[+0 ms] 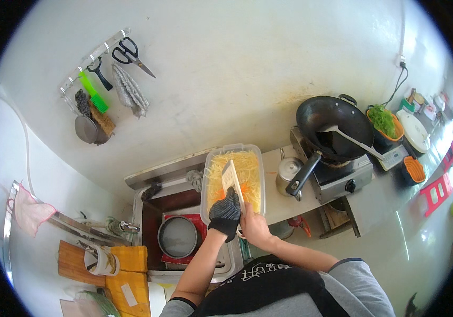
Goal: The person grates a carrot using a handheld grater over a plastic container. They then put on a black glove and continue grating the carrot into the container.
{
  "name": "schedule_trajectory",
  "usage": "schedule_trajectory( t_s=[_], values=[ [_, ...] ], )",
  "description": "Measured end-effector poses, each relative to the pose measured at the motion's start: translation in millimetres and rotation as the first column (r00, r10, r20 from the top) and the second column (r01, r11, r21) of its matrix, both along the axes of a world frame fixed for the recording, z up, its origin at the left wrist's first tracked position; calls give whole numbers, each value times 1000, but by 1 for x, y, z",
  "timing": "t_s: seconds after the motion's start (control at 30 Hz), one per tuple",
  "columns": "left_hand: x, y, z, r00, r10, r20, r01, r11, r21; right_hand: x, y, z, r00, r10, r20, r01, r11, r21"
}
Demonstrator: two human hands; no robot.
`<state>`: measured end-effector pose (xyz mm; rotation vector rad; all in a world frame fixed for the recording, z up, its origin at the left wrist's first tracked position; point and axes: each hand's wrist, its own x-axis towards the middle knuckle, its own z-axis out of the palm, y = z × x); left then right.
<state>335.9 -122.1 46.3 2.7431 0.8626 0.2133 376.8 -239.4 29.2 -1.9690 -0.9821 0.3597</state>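
A clear plastic container (263, 170) full of pale shredded strips, with some orange shreds near its middle, stands at the right edge of the sink. Over it, a white hand grater (231, 174) is tilted, its upper end pointing away from me. My left hand (225, 214), in a dark dotted glove, lies against the grater's face; whatever is under its fingers is hidden. Bare and closed around the grater's lower end is my right hand (254, 226). Orange shreds (245, 190) lie close beside the glove.
A metal sink (151, 214) holds a round pan (177, 237). To the right are a steel pot (290, 168) and a black wok (309, 115) with a spatula (349, 138) on a gas stove (341, 178). Scissors (131, 57) and brushes hang on the wall.
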Motion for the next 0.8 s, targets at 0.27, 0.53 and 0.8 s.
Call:
schedule_trajectory(
  t_s=[0.27,0.53,0.8],
  values=[
    [-5,11,-44,999,-15,39,12,997,71,-1,-3,-2,996,-19,-92,24,999,49],
    [-5,9,-46,992,3,128,-15,996,87,-4,-3,-6,998,-44,-36,45,998,43],
    [4,26,-26,989,133,73,-123,985,-120,-16,-13,0,999,4,33,-5,1000,26]
  ],
)
